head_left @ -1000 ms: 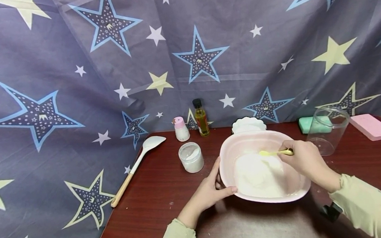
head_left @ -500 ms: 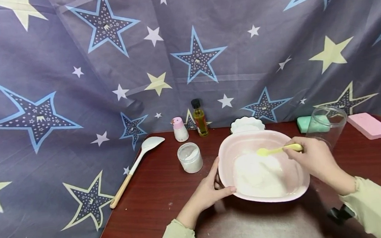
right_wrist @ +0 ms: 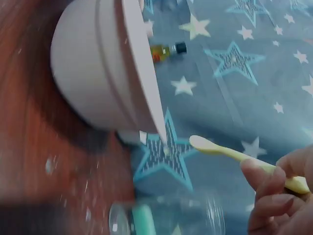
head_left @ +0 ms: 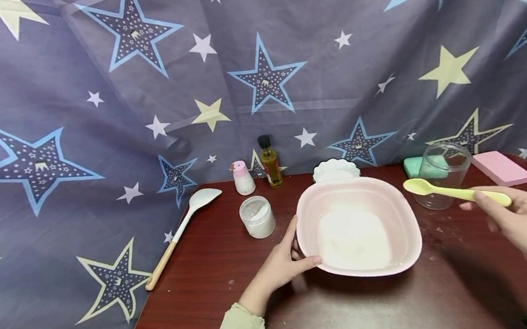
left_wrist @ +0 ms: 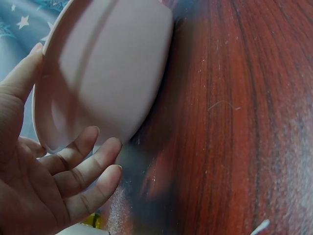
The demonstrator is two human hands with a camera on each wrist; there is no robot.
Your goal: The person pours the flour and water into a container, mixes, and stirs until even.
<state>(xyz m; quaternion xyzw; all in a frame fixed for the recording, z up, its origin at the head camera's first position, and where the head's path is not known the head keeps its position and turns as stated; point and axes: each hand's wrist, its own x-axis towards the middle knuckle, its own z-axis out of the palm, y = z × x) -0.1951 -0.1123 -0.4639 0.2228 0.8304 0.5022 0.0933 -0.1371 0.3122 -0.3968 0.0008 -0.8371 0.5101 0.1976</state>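
Note:
A pale pink bowl with a flat white layer inside stands on the dark red table. My left hand holds its near left corner, thumb and index finger spread along the rim. In the left wrist view, the other fingers of that hand curve loosely beside the bowl's outer wall. My right hand pinches the handle of a yellow spoon above the table, right of the bowl. The right wrist view shows the spoon apart from the bowl, its head towards it.
Behind the bowl stands a white scalloped dish. A clear jar, a green sponge and a pink block are at right. Leftward are a jar of white powder, a pink-capped shaker, an oil bottle and a ladle.
My right hand has carried the yellow spoon from over the bowl out to the right, past its rim. My left hand stays at the bowl. The head view has shifted slightly.

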